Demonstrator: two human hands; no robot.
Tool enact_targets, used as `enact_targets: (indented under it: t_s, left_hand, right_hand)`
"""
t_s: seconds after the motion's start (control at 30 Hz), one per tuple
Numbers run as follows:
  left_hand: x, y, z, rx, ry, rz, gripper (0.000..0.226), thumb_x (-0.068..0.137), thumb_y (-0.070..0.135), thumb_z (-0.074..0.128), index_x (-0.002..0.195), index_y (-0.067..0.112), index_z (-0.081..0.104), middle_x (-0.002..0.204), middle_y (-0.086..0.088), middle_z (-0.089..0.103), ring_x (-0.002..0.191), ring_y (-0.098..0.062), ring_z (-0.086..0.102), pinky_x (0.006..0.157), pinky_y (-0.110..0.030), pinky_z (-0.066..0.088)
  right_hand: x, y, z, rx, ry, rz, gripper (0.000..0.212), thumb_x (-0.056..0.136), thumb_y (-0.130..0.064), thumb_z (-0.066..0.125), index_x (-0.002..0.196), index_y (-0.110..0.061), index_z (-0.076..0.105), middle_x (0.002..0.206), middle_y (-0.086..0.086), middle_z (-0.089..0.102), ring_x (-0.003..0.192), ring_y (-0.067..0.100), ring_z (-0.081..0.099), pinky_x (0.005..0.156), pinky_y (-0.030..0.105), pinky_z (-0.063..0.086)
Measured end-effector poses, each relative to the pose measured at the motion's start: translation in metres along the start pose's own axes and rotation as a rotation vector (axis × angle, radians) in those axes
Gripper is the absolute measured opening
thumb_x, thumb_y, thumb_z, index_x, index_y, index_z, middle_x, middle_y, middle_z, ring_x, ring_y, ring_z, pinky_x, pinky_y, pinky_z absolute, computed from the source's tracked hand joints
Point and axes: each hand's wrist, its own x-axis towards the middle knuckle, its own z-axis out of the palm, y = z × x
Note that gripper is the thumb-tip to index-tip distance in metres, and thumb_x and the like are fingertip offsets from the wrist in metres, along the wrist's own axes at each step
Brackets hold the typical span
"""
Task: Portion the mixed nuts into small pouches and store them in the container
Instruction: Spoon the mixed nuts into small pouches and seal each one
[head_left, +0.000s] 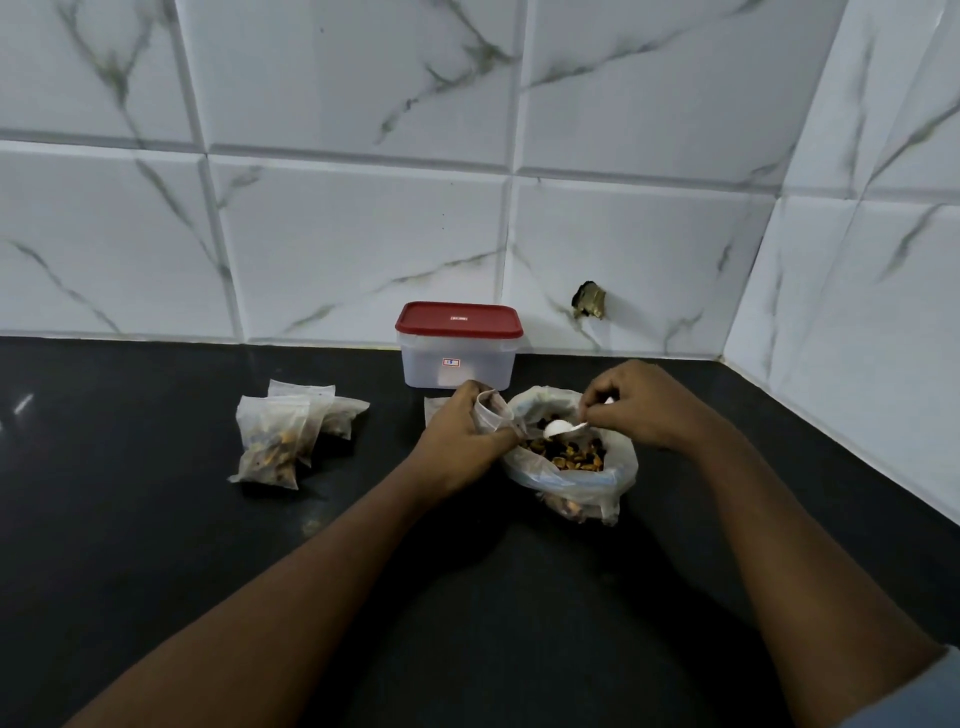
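A large clear plastic bag (582, 480) of mixed nuts (569, 453) sits open on the black counter. My left hand (457, 441) grips a small clear pouch (491, 413) at the bag's left rim, its mouth held open. My right hand (636, 402) pinches the handle of a white plastic spoon (558, 427), whose bowl hangs over the nuts beside the pouch mouth. Several filled pouches (280, 439) lie to the left. A translucent container with a red lid (457, 345), shut, stands behind by the wall.
The black counter (156, 519) meets white marble-look wall tiles at the back and right, forming a corner. A hole with a fitting (589, 300) shows in the back wall. Another small pouch (435, 405) peeks out behind my left hand.
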Motion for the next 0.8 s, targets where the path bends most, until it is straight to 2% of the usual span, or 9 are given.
enact_targets:
  t_s: [0.13, 0.3, 0.43, 0.63, 0.8]
  left_hand:
    - [-0.002, 0.0, 0.002, -0.003, 0.0, 0.005, 0.036, 0.092, 0.023, 0.076, 0.12, 0.028, 0.053, 0.113, 0.009, 0.064, 0.104, -0.01, 0.066, 0.082, -0.023, 0.054]
    - [-0.001, 0.002, 0.002, 0.006, -0.007, 0.003, 0.037, 0.093, 0.023, 0.075, 0.121, 0.027, 0.053, 0.112, 0.009, 0.064, 0.102, -0.009, 0.066, 0.079, -0.021, 0.053]
    - [-0.001, 0.001, 0.002, 0.011, -0.019, -0.002, 0.04, 0.092, 0.025, 0.076, 0.124, 0.027, 0.052, 0.116, 0.007, 0.064, 0.105, -0.011, 0.066, 0.086, -0.027, 0.057]
    - [-0.002, 0.003, 0.002, 0.003, -0.023, -0.001, 0.039, 0.092, 0.024, 0.076, 0.123, 0.028, 0.052, 0.116, 0.007, 0.064, 0.103, -0.01, 0.066, 0.08, -0.022, 0.055]
    - [-0.004, 0.005, 0.001, 0.011, 0.049, 0.019, 0.034, 0.092, 0.028, 0.077, 0.118, 0.03, 0.055, 0.112, 0.012, 0.063, 0.101, -0.007, 0.064, 0.074, -0.019, 0.052]
  right_hand:
    - [-0.003, 0.01, -0.006, -0.013, 0.075, 0.046, 0.011, 0.089, -0.019, 0.073, 0.083, -0.025, 0.079, 0.087, -0.01, 0.074, 0.078, 0.006, 0.066, 0.062, 0.025, 0.045]
    - [-0.002, 0.007, 0.0, 0.038, 0.013, 0.063, 0.012, 0.087, -0.019, 0.074, 0.08, -0.027, 0.08, 0.081, -0.008, 0.076, 0.075, 0.013, 0.071, 0.069, 0.036, 0.057]
    - [-0.001, 0.008, -0.001, 0.099, 0.031, 0.086, 0.012, 0.09, -0.017, 0.072, 0.083, -0.023, 0.079, 0.079, -0.004, 0.076, 0.065, 0.009, 0.066, 0.064, 0.029, 0.053]
    - [0.004, 0.021, 0.009, 0.491, 0.084, 0.287, 0.009, 0.095, -0.006, 0.069, 0.092, -0.002, 0.075, 0.072, 0.007, 0.071, 0.055, 0.009, 0.054, 0.044, 0.02, 0.038]
    - [0.009, 0.03, 0.011, 0.738, 0.126, 0.435, 0.013, 0.094, 0.005, 0.061, 0.091, 0.005, 0.074, 0.072, 0.016, 0.073, 0.049, 0.01, 0.049, 0.04, 0.02, 0.033]
